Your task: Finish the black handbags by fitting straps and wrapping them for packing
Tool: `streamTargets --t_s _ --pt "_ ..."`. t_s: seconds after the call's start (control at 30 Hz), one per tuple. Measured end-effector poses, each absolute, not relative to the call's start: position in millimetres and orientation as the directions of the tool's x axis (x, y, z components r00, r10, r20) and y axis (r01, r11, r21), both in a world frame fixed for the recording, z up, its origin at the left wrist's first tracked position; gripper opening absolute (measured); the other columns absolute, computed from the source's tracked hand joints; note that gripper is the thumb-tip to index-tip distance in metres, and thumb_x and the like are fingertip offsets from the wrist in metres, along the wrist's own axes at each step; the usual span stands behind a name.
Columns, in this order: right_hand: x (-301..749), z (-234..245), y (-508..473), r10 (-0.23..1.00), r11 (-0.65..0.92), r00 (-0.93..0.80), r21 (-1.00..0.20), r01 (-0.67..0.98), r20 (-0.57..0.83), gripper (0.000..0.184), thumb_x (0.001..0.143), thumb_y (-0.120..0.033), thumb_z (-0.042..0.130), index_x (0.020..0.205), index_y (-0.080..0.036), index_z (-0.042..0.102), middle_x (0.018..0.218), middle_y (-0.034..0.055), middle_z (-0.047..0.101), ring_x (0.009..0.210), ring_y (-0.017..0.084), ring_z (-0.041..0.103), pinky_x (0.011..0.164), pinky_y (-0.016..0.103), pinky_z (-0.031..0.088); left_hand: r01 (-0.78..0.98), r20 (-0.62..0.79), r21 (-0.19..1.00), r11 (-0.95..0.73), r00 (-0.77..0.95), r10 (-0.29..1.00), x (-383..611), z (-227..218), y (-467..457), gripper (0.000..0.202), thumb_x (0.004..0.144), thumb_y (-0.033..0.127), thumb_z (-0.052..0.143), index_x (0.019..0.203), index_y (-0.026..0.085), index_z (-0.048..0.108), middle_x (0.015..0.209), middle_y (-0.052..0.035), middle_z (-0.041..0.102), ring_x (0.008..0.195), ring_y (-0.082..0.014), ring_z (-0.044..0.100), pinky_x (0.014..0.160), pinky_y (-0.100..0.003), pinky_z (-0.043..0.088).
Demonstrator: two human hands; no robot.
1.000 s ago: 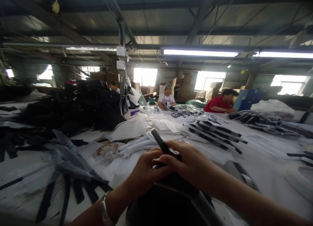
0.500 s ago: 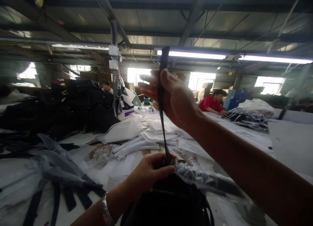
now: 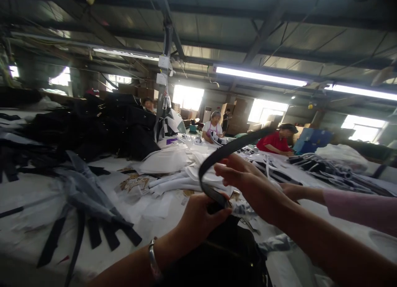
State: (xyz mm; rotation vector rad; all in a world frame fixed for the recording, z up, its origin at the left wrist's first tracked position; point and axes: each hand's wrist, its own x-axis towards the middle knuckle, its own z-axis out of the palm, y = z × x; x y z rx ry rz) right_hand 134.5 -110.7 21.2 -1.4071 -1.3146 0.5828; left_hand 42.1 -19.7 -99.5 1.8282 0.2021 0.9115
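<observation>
A black bag point(image 3: 223, 258) sits right in front of me at the bottom of the view. My left hand point(image 3: 198, 221), with a silver bangle on its wrist, is closed on the lower end of a black strap point(image 3: 223, 152) where it meets the bag. The strap curves up and away to the right in an arc. My right hand point(image 3: 248, 181) lies against the strap's curve with its fingers stretched out along it. Crinkled clear plastic point(image 3: 245, 208) bunches under my right hand.
A long white worktable point(image 3: 31, 221) carries black strap pieces point(image 3: 93, 233), grey plastic, white folded stacks point(image 3: 173, 163) and a heap of black bags point(image 3: 93, 130). A pink sleeve and hand point(image 3: 356, 204) reach in from the right. Several people work at the far end.
My right hand has come down from head height, where it held the strap taut and upright. The strap now bends in an arc to the right. A pink-sleeved arm has appeared at right.
</observation>
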Motion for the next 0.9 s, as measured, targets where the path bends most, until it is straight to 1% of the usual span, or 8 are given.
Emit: streamTargets --t_s 0.1,0.27,0.33,0.53,0.63,0.73,0.83,0.9 --pt "135.6 26.7 -110.9 0.936 0.113 0.253 -0.892 0.438 0.243 0.046 0.083 -0.043 0.069 0.124 -0.024 0.064 0.117 0.0074 0.068 0.102 0.025 0.062 0.079 0.034 0.050 -0.267 0.516 0.828 -0.494 0.708 0.482 44.1 -97.0 -20.8 0.019 0.081 0.030 0.072 0.096 0.018 0.076 0.086 -0.0021 0.076 0.077 -0.0201 0.068 0.072 -0.027 0.050" --pt "147.5 14.0 -114.3 0.927 0.160 0.161 -0.743 0.650 0.340 0.026 0.082 -0.030 0.060 0.101 -0.024 0.076 0.124 0.0061 0.067 0.113 0.028 0.060 0.089 0.038 0.051 -0.148 0.512 0.782 -0.605 0.705 0.490 41.0 -90.9 -11.5 0.023 0.082 0.037 0.070 0.088 0.016 0.076 0.079 -0.0032 0.075 0.072 -0.0204 0.066 0.065 -0.026 0.046" --pt "153.6 1.1 -120.4 0.928 0.156 0.133 -0.689 0.708 0.347 0.026 0.080 -0.028 0.061 0.102 -0.025 0.075 0.127 0.0056 0.065 0.108 0.027 0.063 0.086 0.037 0.053 -0.130 0.529 0.750 -0.648 0.706 0.471 39.6 -89.0 -7.2 0.025 0.082 0.040 0.069 0.086 0.016 0.076 0.078 -0.0035 0.075 0.071 -0.0207 0.066 0.064 -0.027 0.045" --pt "169.5 -35.1 -136.4 0.870 0.052 0.267 -0.615 0.787 0.414 0.020 0.082 -0.039 0.071 0.095 -0.024 0.067 0.116 0.0061 0.067 0.102 0.026 0.066 0.073 0.031 0.058 -0.151 0.564 0.697 -0.701 0.719 0.406 45.0 -89.2 -7.5 0.020 0.080 0.026 0.071 0.098 0.019 0.077 0.087 -0.0032 0.076 0.076 -0.0219 0.068 0.068 -0.028 0.045" --pt "178.8 -42.1 -140.6 0.854 -0.064 0.408 -0.714 0.697 0.322 0.030 0.087 -0.048 0.065 0.100 -0.022 0.072 0.099 0.0067 0.075 0.091 0.027 0.071 0.077 0.036 0.059 -0.157 0.596 0.690 -0.706 0.678 0.431 49.0 -92.0 -10.2 0.026 0.080 0.025 0.070 0.105 0.020 0.074 0.093 -0.0039 0.076 0.081 -0.0213 0.068 0.073 -0.028 0.046" --pt "183.0 -40.3 -146.0 0.863 -0.119 0.477 -0.850 0.513 0.167 0.041 0.085 -0.055 0.065 0.090 -0.016 0.078 0.083 0.0090 0.078 0.085 0.029 0.074 0.083 0.041 0.059 -0.189 0.608 0.694 -0.694 0.670 0.425 50.6 -95.2 -11.5 0.023 0.080 0.027 0.071 0.102 0.020 0.074 0.091 -0.0034 0.074 0.080 -0.0198 0.066 0.071 -0.026 0.046" --pt "181.2 -34.6 -150.1 0.817 -0.016 0.547 -0.942 0.335 0.181 0.039 0.082 -0.052 0.072 0.092 -0.015 0.078 0.091 0.0100 0.078 0.090 0.028 0.073 0.087 0.039 0.059 -0.180 0.602 0.692 -0.699 0.680 0.420 50.9 -96.6 -11.8 0.020 0.081 0.030 0.071 0.097 0.019 0.074 0.086 -0.0032 0.073 0.074 -0.0184 0.064 0.066 -0.026 0.044" --pt "180.7 -32.3 -151.1 0.755 0.073 0.625 -0.973 0.220 0.198 0.036 0.078 -0.049 0.077 0.092 -0.016 0.078 0.092 0.0091 0.078 0.089 0.026 0.073 0.081 0.035 0.061 -0.176 0.599 0.694 -0.698 0.678 0.425 50.6 -96.1 -11.3 0.020 0.081 0.031 0.071 0.096 0.019 0.074 0.084 -0.0028 0.072 0.072 -0.0178 0.064 0.064 -0.025 0.043"
